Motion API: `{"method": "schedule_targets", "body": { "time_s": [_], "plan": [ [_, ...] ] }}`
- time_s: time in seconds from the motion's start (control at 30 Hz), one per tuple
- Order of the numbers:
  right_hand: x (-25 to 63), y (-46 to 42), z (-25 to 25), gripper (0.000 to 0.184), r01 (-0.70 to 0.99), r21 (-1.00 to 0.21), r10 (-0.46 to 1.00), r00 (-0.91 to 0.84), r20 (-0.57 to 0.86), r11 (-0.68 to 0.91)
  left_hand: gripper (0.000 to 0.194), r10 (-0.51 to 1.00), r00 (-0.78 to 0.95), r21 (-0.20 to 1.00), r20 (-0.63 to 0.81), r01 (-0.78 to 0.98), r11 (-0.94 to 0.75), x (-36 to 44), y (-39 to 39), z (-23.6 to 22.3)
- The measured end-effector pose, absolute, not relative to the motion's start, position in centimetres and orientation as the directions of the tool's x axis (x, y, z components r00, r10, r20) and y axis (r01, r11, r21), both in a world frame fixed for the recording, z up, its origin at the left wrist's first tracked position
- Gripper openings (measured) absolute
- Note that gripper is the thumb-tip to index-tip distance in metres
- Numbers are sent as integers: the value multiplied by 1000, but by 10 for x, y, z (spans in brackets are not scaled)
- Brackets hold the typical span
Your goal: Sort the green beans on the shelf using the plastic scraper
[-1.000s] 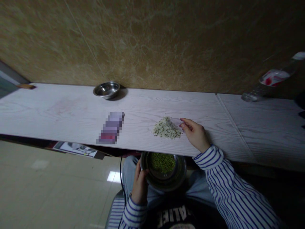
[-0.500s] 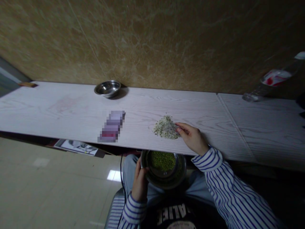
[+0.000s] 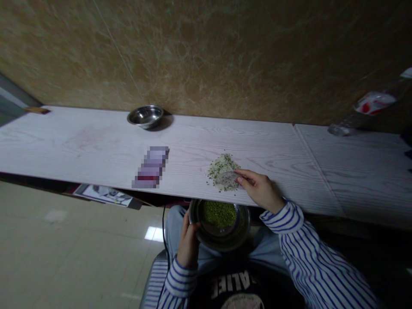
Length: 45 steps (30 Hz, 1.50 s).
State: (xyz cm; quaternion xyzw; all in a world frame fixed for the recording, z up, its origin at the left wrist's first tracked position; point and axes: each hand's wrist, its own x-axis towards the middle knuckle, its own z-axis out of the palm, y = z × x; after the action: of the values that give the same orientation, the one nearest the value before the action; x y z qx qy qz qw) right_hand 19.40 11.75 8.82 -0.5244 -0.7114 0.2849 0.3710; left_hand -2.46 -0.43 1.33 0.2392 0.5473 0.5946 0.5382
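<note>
My left hand (image 3: 189, 242) grips the left rim of a steel bowl (image 3: 244, 231), fingers outside and thumb over the edge. Green beans (image 3: 220, 213), like mung beans, lie inside the bowl, which is held over my lap just below the table edge. My right hand (image 3: 257, 187) is closed, pinching a clear plastic piece (image 3: 228, 178) whose exact kind I cannot make out. That piece touches a loose pile of white grains mixed with green beans (image 3: 222, 164) on the table, and partly covers its front right side.
The pale wooden table (image 3: 193, 137) runs along a marbled wall. A second steel bowl (image 3: 146, 117) stands at the back left, with a blurred-out purple rectangular object (image 3: 151, 167) before it. A clear bottle (image 3: 370, 103) stands at the right. A dark cable (image 3: 165, 240) hangs by my left leg.
My right hand has drawn the clear plastic piece slightly left and toward me across the pile. More green beans show on top, and a few lie nearer the front edge. My left hand keeps its grip.
</note>
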Motion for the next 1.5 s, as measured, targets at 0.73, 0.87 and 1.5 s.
{"method": "schedule_targets", "body": {
  "time_s": [0.73,0.87,1.5],
  "plan": [
    [217,96,91,31,589,-774,971,-87,223,231,54,904,-273,881,-330,-434,190,-22,-5,15],
    [215,92,91,31,582,-778,971,-116,207,236,51,906,-278,893,-319,-407,190,-20,-5,17],
    [249,75,89,30,605,-779,981,-25,191,167,50,910,-272,891,-312,-417,180,-17,-6,16]
  ]
}}
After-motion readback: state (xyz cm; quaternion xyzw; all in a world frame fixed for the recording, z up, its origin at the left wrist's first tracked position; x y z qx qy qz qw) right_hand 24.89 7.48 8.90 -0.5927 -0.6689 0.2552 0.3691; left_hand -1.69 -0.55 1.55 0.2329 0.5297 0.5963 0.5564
